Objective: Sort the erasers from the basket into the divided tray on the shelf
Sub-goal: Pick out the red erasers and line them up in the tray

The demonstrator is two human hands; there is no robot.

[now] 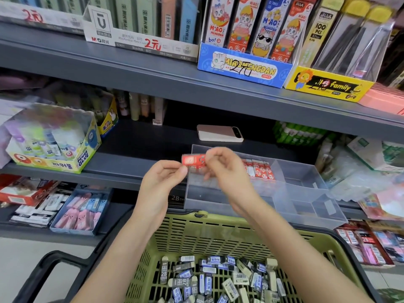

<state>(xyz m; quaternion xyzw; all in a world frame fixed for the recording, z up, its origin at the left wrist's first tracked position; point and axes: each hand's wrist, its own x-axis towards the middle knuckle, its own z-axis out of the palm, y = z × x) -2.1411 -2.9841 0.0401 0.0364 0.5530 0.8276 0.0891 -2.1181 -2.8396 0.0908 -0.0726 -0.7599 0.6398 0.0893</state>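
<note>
Where the right hand closes over it, the red eraser loses its right end. The curled fingers there are motion-blurred, so the exact grip isn't readable. The left hand pinches the eraser's lower left edge between thumb and fingertip, other fingers loosely curled. A second red piece seems to sit just under the first; one eraser or two, can't tell. It's held in the air over the back-left corner of the divided tray, touching neither tray nor shelf.

Tray: clear rigid plastic, rectangular, thin dividers, front edge past the shelf lip. Left compartments partly hidden behind both hands. A row of red erasers stands packed together in a back compartment; print too small to read.

Basket: olive-green plastic, slotted walls, grid floor, black handle. Near side cut off by the frame bottom, and the forearms cross its sides. Loose erasers are heaped inside: small blocks in grey or blue-white paper sleeves, pale ends exposed, "2B" legible on a few.

Phone: flat on the shelf behind the tray, pale smooth back, rounded corners.
</note>
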